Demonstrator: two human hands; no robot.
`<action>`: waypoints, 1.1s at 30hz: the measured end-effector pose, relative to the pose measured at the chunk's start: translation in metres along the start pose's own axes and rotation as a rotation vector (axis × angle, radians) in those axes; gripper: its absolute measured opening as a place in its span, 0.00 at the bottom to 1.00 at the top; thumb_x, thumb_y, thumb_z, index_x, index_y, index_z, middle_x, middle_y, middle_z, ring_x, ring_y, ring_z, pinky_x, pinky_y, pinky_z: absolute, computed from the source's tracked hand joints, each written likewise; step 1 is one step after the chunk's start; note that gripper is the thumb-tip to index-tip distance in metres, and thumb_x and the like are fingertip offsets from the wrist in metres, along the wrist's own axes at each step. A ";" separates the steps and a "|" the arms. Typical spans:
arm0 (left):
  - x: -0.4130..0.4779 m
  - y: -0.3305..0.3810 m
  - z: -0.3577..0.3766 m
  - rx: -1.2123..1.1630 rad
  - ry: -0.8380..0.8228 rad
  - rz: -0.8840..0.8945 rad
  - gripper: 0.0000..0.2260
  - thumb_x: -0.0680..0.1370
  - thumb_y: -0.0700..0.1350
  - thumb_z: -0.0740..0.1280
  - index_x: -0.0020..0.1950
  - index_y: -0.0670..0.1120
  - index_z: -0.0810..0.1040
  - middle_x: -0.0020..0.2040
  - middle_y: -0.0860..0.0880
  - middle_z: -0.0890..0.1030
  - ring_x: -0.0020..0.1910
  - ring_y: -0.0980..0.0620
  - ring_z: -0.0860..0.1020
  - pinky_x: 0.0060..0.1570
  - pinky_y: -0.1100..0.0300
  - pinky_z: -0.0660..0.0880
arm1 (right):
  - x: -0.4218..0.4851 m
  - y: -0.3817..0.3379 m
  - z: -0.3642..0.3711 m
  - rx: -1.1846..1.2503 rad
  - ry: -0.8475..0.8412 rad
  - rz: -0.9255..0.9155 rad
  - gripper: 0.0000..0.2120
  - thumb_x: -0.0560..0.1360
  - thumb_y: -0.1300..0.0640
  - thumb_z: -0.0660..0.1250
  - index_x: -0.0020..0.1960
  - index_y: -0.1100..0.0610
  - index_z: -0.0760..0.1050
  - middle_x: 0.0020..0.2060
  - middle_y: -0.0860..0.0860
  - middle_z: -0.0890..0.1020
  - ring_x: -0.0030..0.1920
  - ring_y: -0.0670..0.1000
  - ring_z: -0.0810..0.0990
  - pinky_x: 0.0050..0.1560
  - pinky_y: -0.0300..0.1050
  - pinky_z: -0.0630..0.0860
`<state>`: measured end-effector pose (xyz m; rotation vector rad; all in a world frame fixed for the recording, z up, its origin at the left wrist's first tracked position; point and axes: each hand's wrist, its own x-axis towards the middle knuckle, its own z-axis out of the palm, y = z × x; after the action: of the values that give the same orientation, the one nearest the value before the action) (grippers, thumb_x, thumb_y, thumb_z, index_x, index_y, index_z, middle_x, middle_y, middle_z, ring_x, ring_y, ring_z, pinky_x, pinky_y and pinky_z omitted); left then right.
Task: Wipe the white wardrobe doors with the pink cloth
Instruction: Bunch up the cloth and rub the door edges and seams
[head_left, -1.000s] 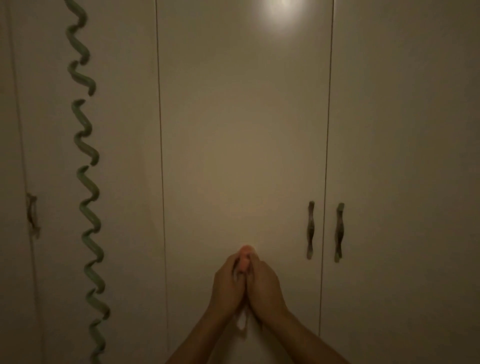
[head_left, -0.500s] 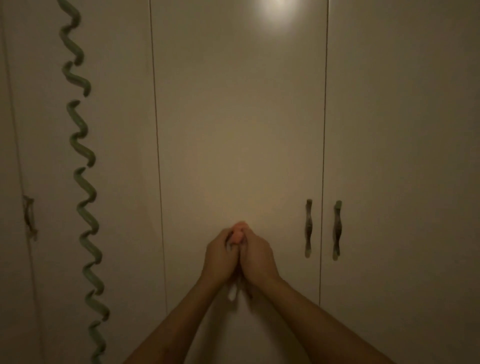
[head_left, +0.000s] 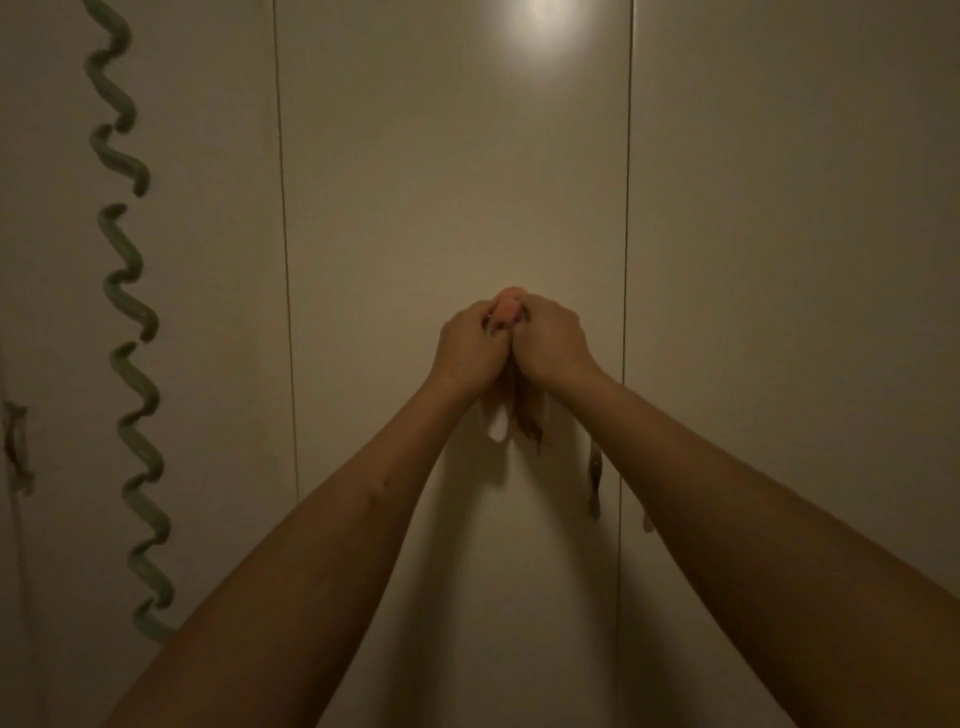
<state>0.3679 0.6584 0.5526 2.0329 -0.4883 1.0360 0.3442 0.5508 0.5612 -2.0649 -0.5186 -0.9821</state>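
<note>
- Pink cloth (head_left: 508, 310), bunched: left hand (head_left: 467, 349) and right hand (head_left: 551, 344) curl fingers round it, at middle glossy white wardrobe door (head_left: 452, 182), toward its right edge.
- Risk: tight wad wipes little; dangling tail may snag dark wavy handle (head_left: 595, 475).

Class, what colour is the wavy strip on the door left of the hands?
The wavy strip is dull green; the head view shows it.

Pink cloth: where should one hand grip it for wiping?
Probably the pink cloth at its bunched top, between the left hand and right hand, coming from the person's side, palm toward the middle door. Its loose ends hang below the hands, so a lower grip would flop.
</note>
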 end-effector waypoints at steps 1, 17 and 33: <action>-0.006 0.000 0.006 -0.017 -0.009 -0.001 0.12 0.75 0.45 0.62 0.54 0.43 0.80 0.50 0.41 0.83 0.49 0.43 0.79 0.42 0.60 0.67 | -0.008 0.005 -0.002 0.007 0.006 0.009 0.14 0.73 0.66 0.57 0.42 0.48 0.74 0.33 0.39 0.73 0.34 0.40 0.71 0.31 0.24 0.65; -0.187 -0.069 0.087 -0.209 -0.144 -0.217 0.11 0.79 0.46 0.64 0.61 0.55 0.76 0.54 0.52 0.83 0.51 0.58 0.80 0.54 0.58 0.78 | -0.177 0.096 0.060 0.067 -0.117 0.255 0.10 0.83 0.57 0.53 0.56 0.50 0.73 0.45 0.48 0.80 0.42 0.41 0.78 0.38 0.27 0.68; -0.076 -0.016 0.030 -0.069 -0.078 -0.105 0.18 0.74 0.52 0.59 0.57 0.45 0.79 0.52 0.43 0.83 0.50 0.46 0.80 0.46 0.60 0.71 | -0.071 0.031 0.010 -0.100 -0.134 0.038 0.09 0.79 0.62 0.57 0.55 0.52 0.73 0.35 0.42 0.71 0.34 0.45 0.69 0.34 0.37 0.61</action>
<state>0.3481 0.6435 0.4728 2.0213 -0.4470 0.8684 0.3248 0.5378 0.4869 -2.2327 -0.5064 -0.8676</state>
